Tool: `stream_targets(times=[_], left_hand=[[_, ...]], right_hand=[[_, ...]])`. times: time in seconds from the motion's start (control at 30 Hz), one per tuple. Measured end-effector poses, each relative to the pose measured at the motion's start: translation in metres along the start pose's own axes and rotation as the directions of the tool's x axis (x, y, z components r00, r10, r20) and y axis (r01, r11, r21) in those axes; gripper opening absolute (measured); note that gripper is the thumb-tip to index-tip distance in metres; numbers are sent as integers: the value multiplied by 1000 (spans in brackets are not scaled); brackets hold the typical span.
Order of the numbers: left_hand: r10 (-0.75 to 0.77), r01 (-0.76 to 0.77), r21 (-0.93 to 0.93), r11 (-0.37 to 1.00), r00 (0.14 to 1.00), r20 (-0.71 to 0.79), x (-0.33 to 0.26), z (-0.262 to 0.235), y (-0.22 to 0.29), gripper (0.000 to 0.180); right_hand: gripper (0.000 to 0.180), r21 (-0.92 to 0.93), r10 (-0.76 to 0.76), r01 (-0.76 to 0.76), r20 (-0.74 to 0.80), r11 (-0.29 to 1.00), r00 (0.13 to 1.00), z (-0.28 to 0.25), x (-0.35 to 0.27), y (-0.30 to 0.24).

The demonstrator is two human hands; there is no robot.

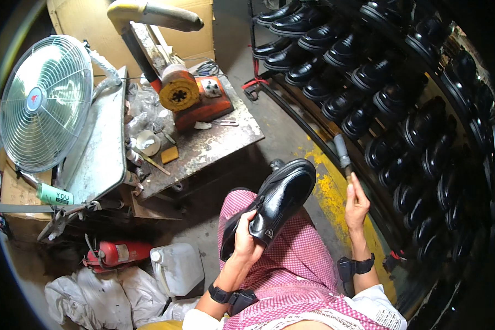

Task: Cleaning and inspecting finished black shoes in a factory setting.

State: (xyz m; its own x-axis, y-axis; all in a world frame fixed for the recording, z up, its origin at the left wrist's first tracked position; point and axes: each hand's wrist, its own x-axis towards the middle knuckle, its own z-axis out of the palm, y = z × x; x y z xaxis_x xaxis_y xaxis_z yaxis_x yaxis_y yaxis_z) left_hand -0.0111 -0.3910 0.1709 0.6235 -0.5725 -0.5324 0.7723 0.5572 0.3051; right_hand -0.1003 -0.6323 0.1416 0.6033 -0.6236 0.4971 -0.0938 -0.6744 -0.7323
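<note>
A glossy black leather shoe [285, 192] rests over my lap, its rounded toe pointing up and away from me. My left hand [246, 245] is closed around it at the heel end, thumb on top. Held up to the right of the shoe, my right hand [358, 204] pinches a short stick-like tool [342, 150] with a grey cylindrical end and a brownish part near the fingers; its exact kind is unclear. The tool and the shoe are apart.
At right stands a rack with several rows of black shoes [341, 52]. A worktable [203, 151] at left bears an orange machine [209, 107], a white bowl [148, 142] and a yellow block [170, 154]. Around it are a fan [47, 104], fire extinguisher [118, 253] and jerrycan [179, 269].
</note>
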Motion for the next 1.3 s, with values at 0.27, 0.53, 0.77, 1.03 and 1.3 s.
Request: stream_targets(times=[0.27,0.53,0.77,1.03,1.3], left_hand=[[47,-51,145,988,998,31,-6,8,-8,33],[108,-148,549,823,989,105,-1,-6,-10,30],[300,-426,902,70,871,388,-5,33,7,33],[-131,-288,866,408,921,368,14,42,9,30],[-26,-494,667,-558,814,581,-4,118,31,24]], right_hand=[[34,149,-424,397,297,905,855,-2,-47,-34],[24,85,-297,297,-13,951,955,8,-33,3],[16,726,543,-446,119,523,831,-20,-11,29],[39,597,295,-411,287,689,911,-33,4,3],[43,591,259,-571,530,569,807,-28,3,4]])
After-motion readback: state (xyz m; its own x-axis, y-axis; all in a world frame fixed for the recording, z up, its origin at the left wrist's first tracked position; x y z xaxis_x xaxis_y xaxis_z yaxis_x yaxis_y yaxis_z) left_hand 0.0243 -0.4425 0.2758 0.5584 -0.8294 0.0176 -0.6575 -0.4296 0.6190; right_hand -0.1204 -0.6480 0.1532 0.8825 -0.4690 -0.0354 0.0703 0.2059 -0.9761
